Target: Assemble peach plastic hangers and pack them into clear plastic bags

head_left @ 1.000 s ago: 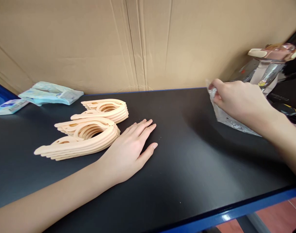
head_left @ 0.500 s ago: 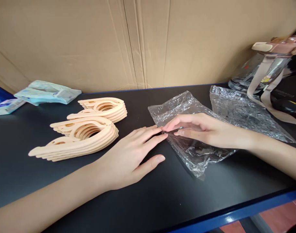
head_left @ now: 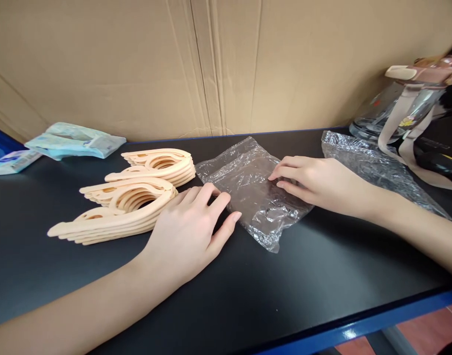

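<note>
A clear plastic bag [head_left: 248, 190] lies flat on the black table [head_left: 303, 276] in the middle. My right hand [head_left: 315, 185] rests on the bag's right part, fingers stretched out and pressing it down. My left hand [head_left: 191, 231] lies on the table with curled fingertips touching the bag's left edge. Just left of that hand are two stacks of peach-coloured plastic hangers [head_left: 130, 202], several in each.
A second clear plastic bag [head_left: 374, 167] lies at the right. Behind it stand a clear bottle with a beige strap [head_left: 407, 103] and dark items. Light-blue packets [head_left: 74, 140] lie at the back left. A cardboard wall [head_left: 211, 64] closes the back; the table's blue front edge [head_left: 359, 328] runs near me.
My right hand has drawn one clear bag from the right-hand pile to the table's middle, then slid it left. My left hand's fingers have curled onto the bag's edge.
</note>
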`<act>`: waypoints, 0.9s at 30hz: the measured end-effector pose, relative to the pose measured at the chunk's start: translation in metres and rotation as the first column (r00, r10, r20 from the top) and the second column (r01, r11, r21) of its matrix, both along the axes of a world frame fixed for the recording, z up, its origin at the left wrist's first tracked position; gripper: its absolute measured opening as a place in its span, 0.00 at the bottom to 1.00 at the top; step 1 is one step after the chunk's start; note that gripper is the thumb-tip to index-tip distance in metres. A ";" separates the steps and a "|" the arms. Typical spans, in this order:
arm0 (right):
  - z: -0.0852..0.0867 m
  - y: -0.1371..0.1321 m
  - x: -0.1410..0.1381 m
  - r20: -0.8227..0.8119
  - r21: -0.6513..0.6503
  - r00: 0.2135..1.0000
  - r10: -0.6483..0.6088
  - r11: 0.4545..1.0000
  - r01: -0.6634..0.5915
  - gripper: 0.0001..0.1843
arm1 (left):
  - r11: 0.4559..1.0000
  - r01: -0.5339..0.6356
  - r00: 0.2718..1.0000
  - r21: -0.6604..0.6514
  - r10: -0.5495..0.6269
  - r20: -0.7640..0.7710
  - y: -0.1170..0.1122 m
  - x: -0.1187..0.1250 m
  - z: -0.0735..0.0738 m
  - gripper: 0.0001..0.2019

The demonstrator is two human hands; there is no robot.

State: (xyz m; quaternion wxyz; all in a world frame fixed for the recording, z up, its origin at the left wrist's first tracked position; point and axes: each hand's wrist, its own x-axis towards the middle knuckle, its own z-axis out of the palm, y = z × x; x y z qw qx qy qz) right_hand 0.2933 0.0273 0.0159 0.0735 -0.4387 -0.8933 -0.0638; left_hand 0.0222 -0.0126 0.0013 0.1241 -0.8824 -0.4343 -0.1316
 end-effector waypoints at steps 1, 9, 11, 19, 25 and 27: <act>0.000 -0.001 -0.001 0.006 0.006 1.000 -0.013 1.000 0.013 0.16 | 1.000 0.006 1.000 -0.020 -0.006 0.004 0.000 0.000 0.000 0.18; 0.005 0.000 0.001 0.007 0.000 0.988 -0.152 0.988 0.152 0.16 | 0.942 0.212 0.964 -0.260 -0.158 0.214 0.008 -0.004 -0.005 0.10; 0.005 0.002 0.002 -0.030 -0.048 0.990 -0.140 0.989 0.138 0.14 | 0.933 0.216 0.965 -0.287 -0.159 0.209 0.008 -0.003 -0.004 0.11; 0.003 0.001 -0.002 -0.058 -0.124 0.978 -0.198 0.974 0.190 0.13 | 0.942 0.099 0.974 -0.321 -0.025 0.226 0.007 -0.002 -0.002 0.15; 0.001 0.002 0.002 -0.072 -0.003 0.932 -0.356 0.934 0.356 0.16 | 0.917 0.074 0.983 -0.392 -0.002 0.182 0.005 -0.002 -0.002 0.31; -0.001 0.003 0.004 -0.126 -0.030 0.926 -0.355 0.935 0.354 0.17 | 0.902 0.060 0.990 -0.427 0.000 0.139 0.004 -0.002 -0.001 0.38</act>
